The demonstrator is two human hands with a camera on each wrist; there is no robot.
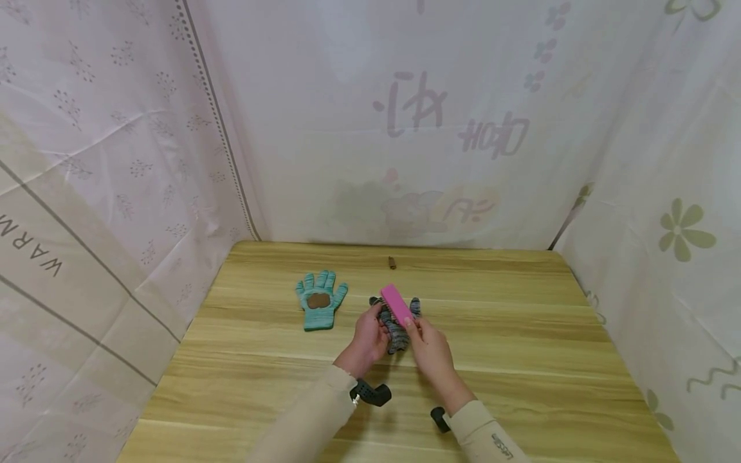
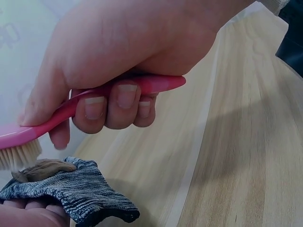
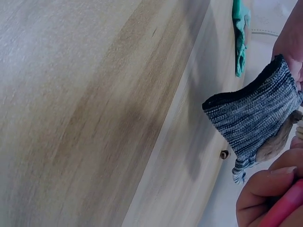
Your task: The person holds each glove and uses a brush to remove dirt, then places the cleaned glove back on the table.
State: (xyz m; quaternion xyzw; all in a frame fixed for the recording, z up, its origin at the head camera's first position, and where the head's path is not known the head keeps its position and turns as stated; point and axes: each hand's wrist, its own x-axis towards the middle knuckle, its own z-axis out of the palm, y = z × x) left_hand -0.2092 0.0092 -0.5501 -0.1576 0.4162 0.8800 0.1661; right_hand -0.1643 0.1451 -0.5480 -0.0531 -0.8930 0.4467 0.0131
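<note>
A dark grey knitted glove (image 1: 397,338) is held above the table by my left hand (image 1: 368,337), whose fingers lie beneath it in the left wrist view. My right hand (image 1: 433,354) grips a pink brush (image 1: 396,305) by its handle, fingers curled round it. In the left wrist view, the brush's pale bristles (image 2: 20,157) point down at a brown patch (image 2: 45,170) on the glove; whether they touch it I cannot tell. The glove's dark cuff (image 3: 241,94) hangs loose in the right wrist view.
To the left on the wooden table (image 1: 260,379) lies a teal glove (image 1: 319,318) with a brown patch on its palm, fingers toward the back. A small brown object (image 1: 392,262) sits near the back edge. Patterned white curtains (image 1: 359,128) surround the table's back and sides.
</note>
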